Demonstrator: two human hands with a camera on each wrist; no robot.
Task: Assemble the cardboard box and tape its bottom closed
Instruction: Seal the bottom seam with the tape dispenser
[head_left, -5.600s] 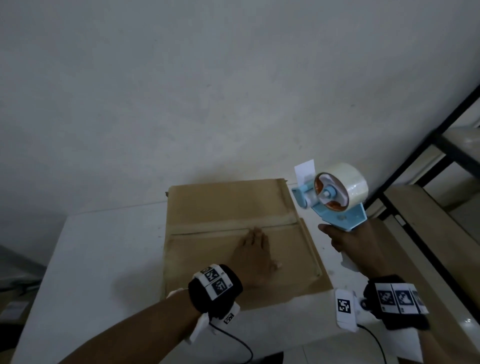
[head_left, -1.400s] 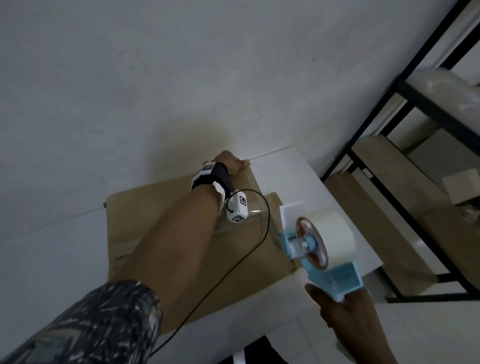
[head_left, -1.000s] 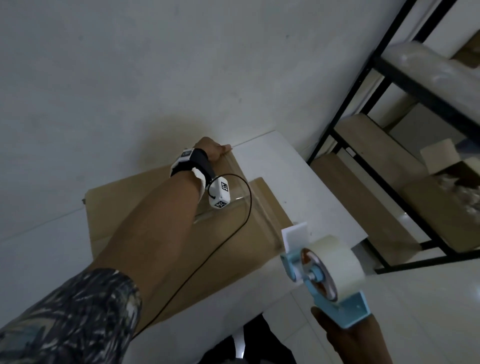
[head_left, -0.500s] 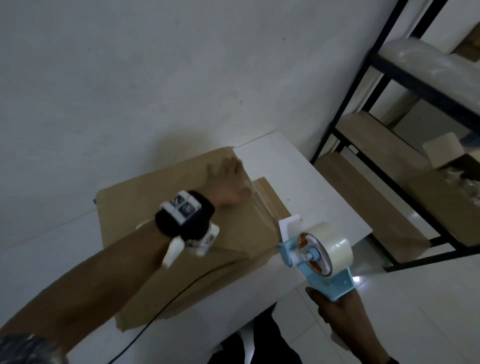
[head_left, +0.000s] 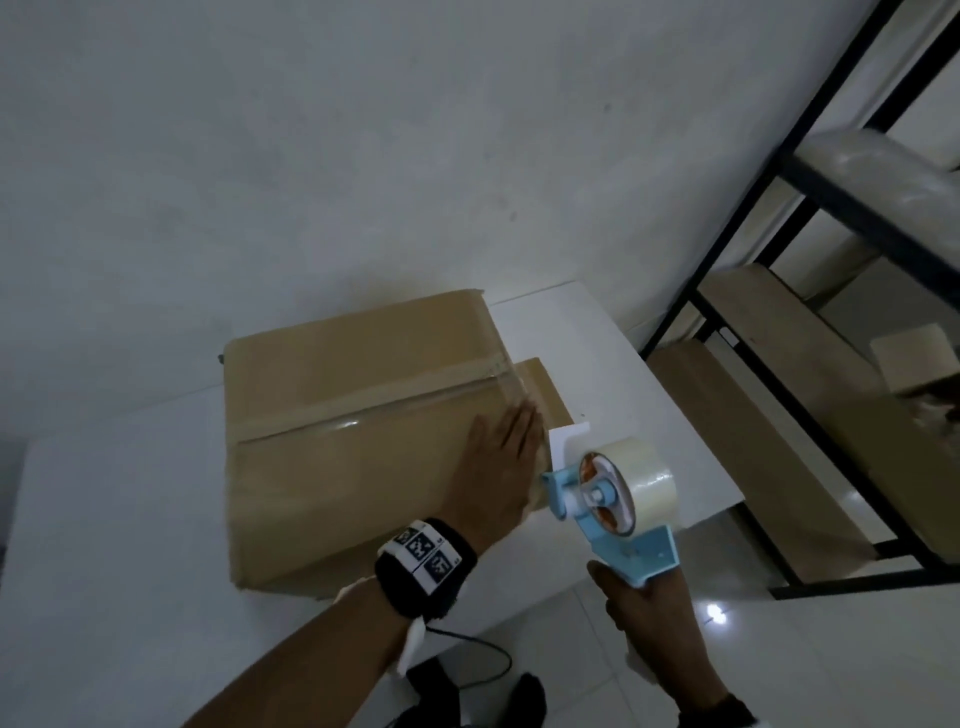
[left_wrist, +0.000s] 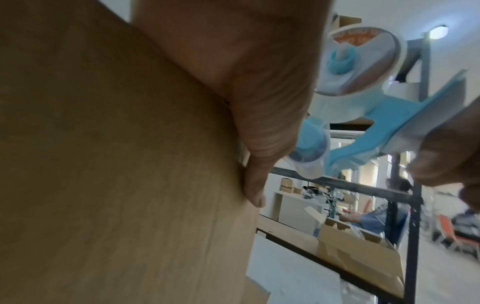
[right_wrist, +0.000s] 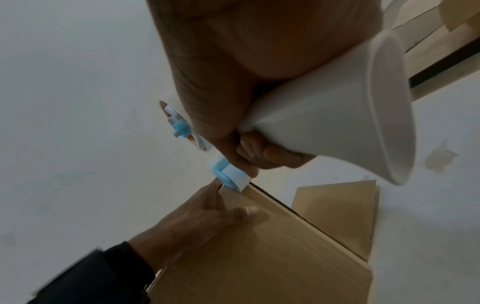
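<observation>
The brown cardboard box (head_left: 353, 415) stands on the white table (head_left: 104, 519), and a glossy clear tape strip (head_left: 363, 410) runs along its top seam. My left hand (head_left: 506, 452) lies flat with straight fingers on the box top at its right edge; the left wrist view shows the palm and thumb (left_wrist: 254, 185) pressed on the cardboard (left_wrist: 116, 164). My right hand (head_left: 649, 613) grips the white handle (right_wrist: 324, 123) of a blue tape dispenser (head_left: 608, 499). The dispenser's front roller (right_wrist: 228, 174) sits at the box's right edge, beside the left fingertips.
A loose box flap (head_left: 540, 384) lies on the table to the box's right. A black metal rack (head_left: 779, 260) with wooden shelves stands at the right and holds an open carton (head_left: 914, 374). A plain wall is just behind the table. A cable hangs below my left wrist.
My left hand has drawn back from the box's far right corner to the nearer part of its right edge. The dispenser has come up to the box edge, close to that hand.
</observation>
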